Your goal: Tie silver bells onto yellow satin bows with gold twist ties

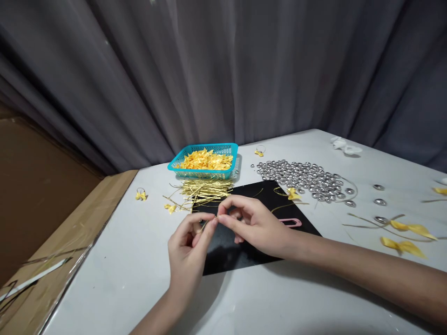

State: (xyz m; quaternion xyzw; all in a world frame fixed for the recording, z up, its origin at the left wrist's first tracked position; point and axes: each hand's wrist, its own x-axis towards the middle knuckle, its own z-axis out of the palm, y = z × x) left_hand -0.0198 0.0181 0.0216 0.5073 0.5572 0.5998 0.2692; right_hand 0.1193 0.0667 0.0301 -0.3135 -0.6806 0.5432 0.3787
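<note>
My left hand (190, 246) and my right hand (256, 223) meet above a black mat (226, 258), each with thumb and fingertips pinched. Between them is a thin gold twist tie (204, 226), mostly hidden by the fingers. Beyond my hands lies a pile of gold twist ties (206, 190). A pink loop-shaped handle (295, 222) rests on the mat beside my right wrist, its other end covered. At the mat's upper right corner sits a yellow ribbon bow (293, 194) with a gold tie.
Behind the ties stands a blue basket (234, 148) of yellow bows. Many silver oval beads (300, 177) spread to its right. More yellow bows (403, 246) lie at right, a white crumpled piece (344, 146) farther back. A cardboard box (42, 195) borders the white table (122, 260) at left.
</note>
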